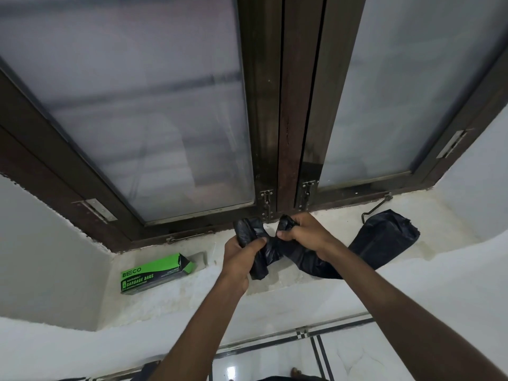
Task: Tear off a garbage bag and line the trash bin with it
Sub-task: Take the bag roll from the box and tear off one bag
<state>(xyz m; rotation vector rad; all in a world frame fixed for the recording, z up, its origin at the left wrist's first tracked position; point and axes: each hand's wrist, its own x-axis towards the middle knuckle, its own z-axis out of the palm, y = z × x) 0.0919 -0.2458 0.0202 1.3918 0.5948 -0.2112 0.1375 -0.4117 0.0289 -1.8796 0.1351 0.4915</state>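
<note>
A person's left hand (pixel 242 255) and right hand (pixel 302 232) each grip the black garbage bag strip (pixel 277 250), the green bag box (pixel 156 273) lying left of them.

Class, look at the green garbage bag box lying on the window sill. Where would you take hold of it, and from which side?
Take the garbage bag box across its two long sides near the middle, coming from above. It lies flat on the sill with its top clear, and its far end is torn open, so a grip there would probably crush the flaps.
</note>
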